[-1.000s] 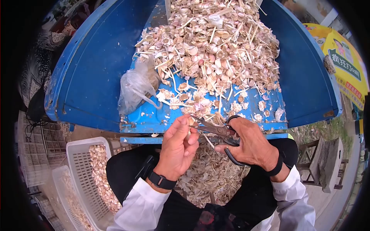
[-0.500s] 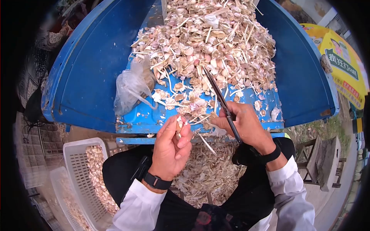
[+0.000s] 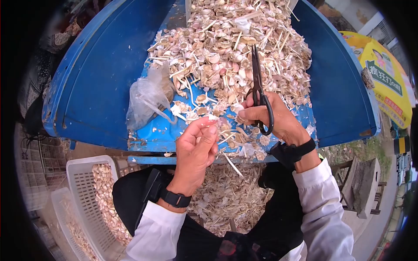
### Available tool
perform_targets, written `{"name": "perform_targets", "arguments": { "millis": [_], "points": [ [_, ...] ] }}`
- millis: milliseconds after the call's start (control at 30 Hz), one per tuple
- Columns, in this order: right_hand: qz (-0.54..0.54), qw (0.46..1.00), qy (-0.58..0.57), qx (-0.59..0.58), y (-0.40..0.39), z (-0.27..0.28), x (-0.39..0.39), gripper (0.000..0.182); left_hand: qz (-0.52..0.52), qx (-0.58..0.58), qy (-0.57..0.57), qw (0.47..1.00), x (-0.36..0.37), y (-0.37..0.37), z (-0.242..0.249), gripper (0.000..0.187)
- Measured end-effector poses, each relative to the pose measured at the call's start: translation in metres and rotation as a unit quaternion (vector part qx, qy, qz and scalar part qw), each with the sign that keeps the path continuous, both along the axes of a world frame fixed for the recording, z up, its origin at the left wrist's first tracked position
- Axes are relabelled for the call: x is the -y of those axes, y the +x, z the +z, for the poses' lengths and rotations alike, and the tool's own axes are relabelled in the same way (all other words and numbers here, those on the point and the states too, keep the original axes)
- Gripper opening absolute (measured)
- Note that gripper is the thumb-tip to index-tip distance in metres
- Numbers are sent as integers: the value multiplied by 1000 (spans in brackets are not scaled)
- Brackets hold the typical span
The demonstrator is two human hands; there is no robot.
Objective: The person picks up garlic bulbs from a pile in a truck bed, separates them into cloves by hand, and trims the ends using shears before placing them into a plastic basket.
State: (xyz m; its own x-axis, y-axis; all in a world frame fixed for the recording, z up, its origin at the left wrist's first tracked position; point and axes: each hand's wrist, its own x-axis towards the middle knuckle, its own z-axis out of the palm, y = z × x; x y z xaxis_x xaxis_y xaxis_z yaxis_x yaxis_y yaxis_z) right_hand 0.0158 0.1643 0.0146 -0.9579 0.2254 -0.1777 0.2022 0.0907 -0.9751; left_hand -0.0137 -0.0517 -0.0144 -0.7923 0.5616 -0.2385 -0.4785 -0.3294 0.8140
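Trimming garlic at a blue cart bed

Head view. Both hands work over the near edge of a blue cart bed (image 3: 100, 87) heaped with garlic.

Left hand (image 3: 194, 150): raised just in front of the bed's lip, fingers (image 3: 208, 130) curled tight together, tips pinched on a small pale piece that looks like a garlic clove (image 3: 210, 117); it is mostly hidden by the fingertips, so I cannot tell more. Dark watch (image 3: 174, 199) on the wrist, white sleeve below.

Right hand (image 3: 272, 119): out over the bed, fingers closed through and around the black loop handles of a pair of scissors (image 3: 257, 89). Blades point away from the person, up toward the heap, and lie together. Thumb and forefinger tips sit at a loose garlic piece at the heap's near edge; whether they grip it I cannot tell. Dark strap on this wrist too.

Garlic pile (image 3: 235, 43): cloves, skins and cut stems fill the middle of the bed, thinning to scattered bits near the hands. A crumpled clear plastic bag (image 3: 148, 98) lies at the pile's left edge.

Below the bed, between the person's knees, a mound of skins and stalk trimmings (image 3: 226, 198). To the left on the ground, a white slotted basket (image 3: 85, 182) holds cloves. A yellow sign (image 3: 385, 76) shows at far right.
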Motion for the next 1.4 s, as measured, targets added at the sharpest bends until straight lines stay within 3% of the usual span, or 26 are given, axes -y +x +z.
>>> {"name": "perform_targets", "arguments": {
  "millis": [33,67,167,233,300,333,367,433,467,567,633,733,767,800,833,867,900,933,967,1033,1067,1133,1167,1233,1400],
  "points": [
    [6,996,-93,13,3,6,3,23,-3,-25,-10,1000,-4,1,2,31],
    [9,994,-112,8,7,11,11,22,4,-80,-39,996,-9,3,0,43],
    [6,984,-173,50,18,15,38,26,5,-170,-74,983,-13,7,-10,46],
    [10,985,-172,26,23,8,43,29,12,-158,-82,984,-9,9,-4,42],
    [40,997,-62,20,27,0,39,34,-31,-63,-87,994,-5,9,4,36],
    [63,981,186,3,27,0,30,44,-28,-64,-90,993,-2,7,6,36],
    [66,981,184,1,30,4,26,44,-40,-49,-97,993,2,2,8,32],
    [110,900,417,-56,39,14,19,47,-48,-33,-105,993,9,-5,12,29],
    [115,897,425,-41,42,13,16,54,-49,-76,-140,986,13,-7,14,28],
    [129,884,447,-28,47,9,15,53,-51,-132,-183,973,20,-10,9,24],
    [140,885,441,-56,47,5,14,52,-102,-272,-223,930,24,-11,11,25],
    [181,890,417,-39,47,3,10,51,-129,-274,-243,922,27,-13,21,24],
    [209,916,340,-26,47,2,7,51,-129,-273,-243,922,28,-14,20,24],
    [235,936,260,-12,47,1,5,50,-117,-357,-218,901,27,-14,18,25],
    [234,936,262,-10,48,2,6,50,-104,-437,-189,873,27,-14,16,26],
    [232,951,202,19,48,2,8,50,-104,-436,-186,875,26,-10,16,26],
    [228,962,144,49,46,4,11,50,-122,-331,-151,923,25,-4,16,26],
    [156,978,111,85,43,7,17,42,-138,-222,-114,959,25,1,16,26],
    [156,977,115,86,36,4,12,42,-137,-221,-110,959,25,3,15,26],
    [45,968,247,-28,10,-8,-8,30,-147,46,78,985,25,4,15,16],
    [46,967,248,-28,-5,-13,-14,30,-138,71,104,982,22,4,16,7],
    [29,889,433,-147,-34,-20,-17,18,-122,88,118,982,19,2,11,6],
    [31,889,433,-147,-44,-24,-15,18,-107,107,129,980,19,2,8,6],
    [31,829,555,-68,-60,-31,-4,15,-94,113,118,982,17,0,9,15],
    [70,819,569,-12,-51,-32,4,8,-38,104,41,993,11,-3,4,30]
  ]
}}
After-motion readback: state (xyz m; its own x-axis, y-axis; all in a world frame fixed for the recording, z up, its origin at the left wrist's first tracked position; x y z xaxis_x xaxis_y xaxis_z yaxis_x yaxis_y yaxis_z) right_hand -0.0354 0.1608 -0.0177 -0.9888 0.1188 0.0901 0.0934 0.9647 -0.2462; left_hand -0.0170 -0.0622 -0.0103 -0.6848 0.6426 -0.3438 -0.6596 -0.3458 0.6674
